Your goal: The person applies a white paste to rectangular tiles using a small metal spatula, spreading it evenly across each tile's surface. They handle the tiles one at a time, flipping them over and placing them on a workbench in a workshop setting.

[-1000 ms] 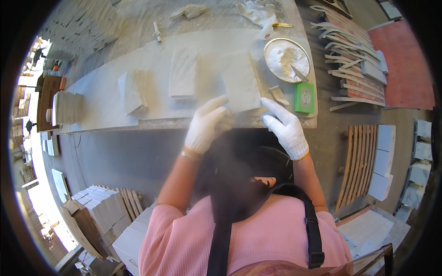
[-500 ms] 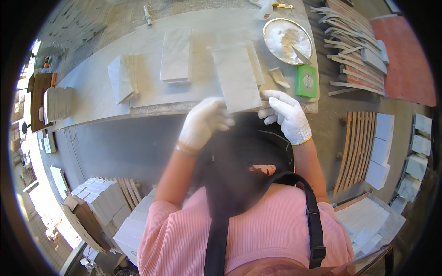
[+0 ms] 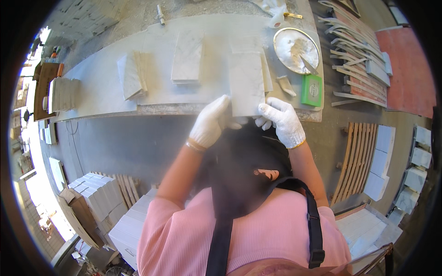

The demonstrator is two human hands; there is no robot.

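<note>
A pale marble tile [image 3: 247, 85] projects past the near edge of the worktable, its far part over other tiles. My left hand [image 3: 212, 120], in a white knit glove, has its thumb along the tile's left edge and its fingers curled beneath the near end. Opposite it, my gloved right hand [image 3: 282, 120] pinches the tile's near right corner, thumb on top and fingers below. To the left on the table are a neat stack of marble tiles [image 3: 188, 60] and a fanned-out stack of tiles [image 3: 131, 76].
Right of the tile, a round tub of white paste [image 3: 290, 43] holds a putty knife [image 3: 308, 64]. A green box [image 3: 311, 91] lies near the table corner beside a crumpled scrap [image 3: 286, 86]. Wooden slats [image 3: 357, 161] and white boxes [image 3: 99, 195] stand around the table.
The tile has turned from a slant to nearly straight. My left thumb has come up to its left edge, and my right hand has closed on its near right corner. The whole view has shifted slightly.
</note>
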